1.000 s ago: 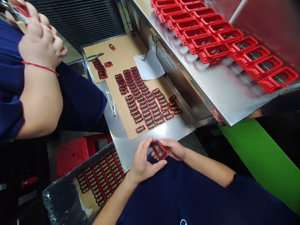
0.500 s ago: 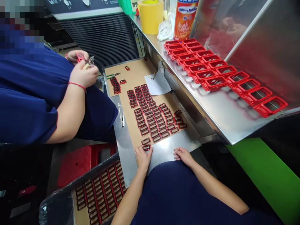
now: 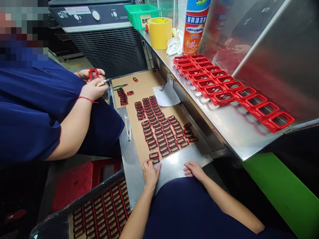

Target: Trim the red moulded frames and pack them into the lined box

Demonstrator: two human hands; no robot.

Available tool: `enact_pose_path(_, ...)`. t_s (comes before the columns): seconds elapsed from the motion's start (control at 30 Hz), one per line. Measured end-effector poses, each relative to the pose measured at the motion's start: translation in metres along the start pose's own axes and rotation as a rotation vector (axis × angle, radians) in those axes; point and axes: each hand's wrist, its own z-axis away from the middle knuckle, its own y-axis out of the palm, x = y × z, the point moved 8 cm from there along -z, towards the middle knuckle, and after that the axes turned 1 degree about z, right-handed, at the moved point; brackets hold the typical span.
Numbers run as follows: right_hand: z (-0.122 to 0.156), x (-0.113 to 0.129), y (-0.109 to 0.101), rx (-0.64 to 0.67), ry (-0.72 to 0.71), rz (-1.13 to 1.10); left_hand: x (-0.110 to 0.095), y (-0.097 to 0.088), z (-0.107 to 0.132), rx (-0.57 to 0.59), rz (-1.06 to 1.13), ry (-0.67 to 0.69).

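two hands are resting at six o'clock: the left hand (image 3: 151,174) is pressing its fingertips on a red-and-black frame (image 3: 156,160), grip unclear, the right hand (image 3: 194,171) is lying open and empty on the steel surface (image 3: 171,162), and more frames (image 3: 159,136) are sitting in spaced rows on a cardboard sheet (image 3: 159,83), keeping them from tangling.

Passage over steel worktop (image 3: 173,167) between left hand (image 3: 151,174) and right hand (image 3: 194,170) (shiny strip); red-and-black frames (image 3: 154,156) obstruct just ahead of left.

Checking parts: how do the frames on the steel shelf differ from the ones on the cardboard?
The red frames on the steel shelf are bright red all over, while the dark frames on the cardboard sheet look black with red edges. The red frames lie in a double row; the dark frames sit in many tight rows. Both are open rectangular frames.
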Motion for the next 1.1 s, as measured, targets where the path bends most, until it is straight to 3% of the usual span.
enact_pose_path(0.27,-0.004,-0.003,-0.002,-0.014,0.027,0.019,0.006,0.004,-0.005,-0.001,0.012,-0.002)
enact_pose_path(0.73,-0.007,-0.005,-0.001,-0.016,0.016,0.010,-0.001,0.005,-0.021,0.071,-0.002,0.012)
enact_pose_path(1.1,-0.008,-0.004,0.000,-0.015,0.015,0.018,-0.004,0.002,-0.021,0.043,0.060,-0.004)
